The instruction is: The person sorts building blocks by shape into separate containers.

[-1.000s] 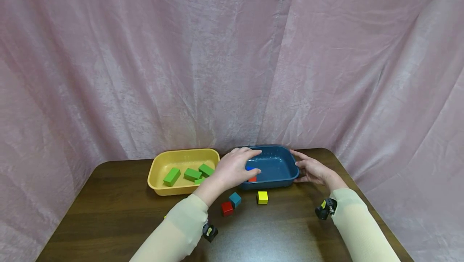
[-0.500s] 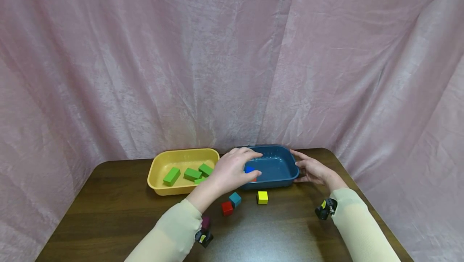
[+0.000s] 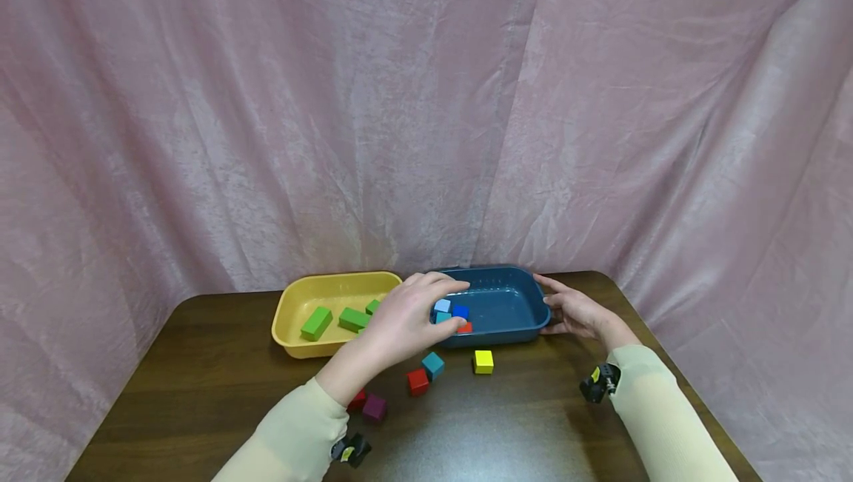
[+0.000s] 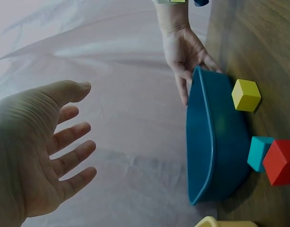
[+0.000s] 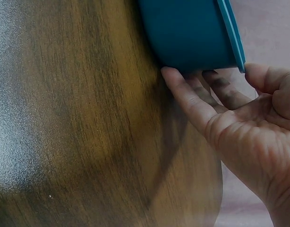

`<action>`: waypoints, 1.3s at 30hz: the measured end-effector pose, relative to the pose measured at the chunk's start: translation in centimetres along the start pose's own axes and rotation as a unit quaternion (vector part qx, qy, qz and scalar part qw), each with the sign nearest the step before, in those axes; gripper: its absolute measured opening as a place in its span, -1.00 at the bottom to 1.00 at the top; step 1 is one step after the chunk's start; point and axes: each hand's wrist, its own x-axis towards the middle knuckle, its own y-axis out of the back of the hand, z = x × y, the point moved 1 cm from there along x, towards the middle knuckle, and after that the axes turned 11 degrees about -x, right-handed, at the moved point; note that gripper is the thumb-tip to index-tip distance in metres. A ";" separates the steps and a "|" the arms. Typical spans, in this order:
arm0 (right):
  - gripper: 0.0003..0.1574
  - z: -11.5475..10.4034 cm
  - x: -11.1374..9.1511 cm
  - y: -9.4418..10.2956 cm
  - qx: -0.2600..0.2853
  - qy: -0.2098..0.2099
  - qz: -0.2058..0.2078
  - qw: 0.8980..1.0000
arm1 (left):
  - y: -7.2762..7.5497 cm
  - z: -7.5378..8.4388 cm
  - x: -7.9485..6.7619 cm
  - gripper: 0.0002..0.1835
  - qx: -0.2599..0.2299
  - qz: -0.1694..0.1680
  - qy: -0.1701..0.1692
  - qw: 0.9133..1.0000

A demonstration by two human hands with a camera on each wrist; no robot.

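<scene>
My left hand [image 3: 403,319] hovers over the near left end of the blue tray [image 3: 506,308], thumb and fingers apart. In the left wrist view that hand [image 4: 46,146] has nothing in its grasp. Below its fingertips a light blue block [image 3: 443,306], a blue block [image 3: 460,312], a teal block [image 3: 443,317] and a partly hidden red block [image 3: 466,327] lie in the tray. My right hand [image 3: 576,312] touches the tray's right end. The right wrist view shows its extended fingers [image 5: 190,101] against the outer wall, with the thumb at the rim.
A yellow tray [image 3: 283,319] with several green blocks [image 3: 316,323] stands on the left, partly behind my left arm. On the table lie a yellow cube [image 3: 483,362], a teal cube [image 3: 433,366], a red cube [image 3: 417,382], a purple cube [image 3: 375,407] and another red block [image 3: 358,400].
My left hand has drifted left, uncovering the light blue and teal blocks in the blue tray and the purple and red blocks by the forearm. The right hand stays put.
</scene>
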 end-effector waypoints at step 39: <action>-0.29 0.2 -0.4 -0.1 0.000 0.002 -0.004 1.000 | 5.2 -6.2 -12.0 -0.49 0.075 0.045 0.106 0.991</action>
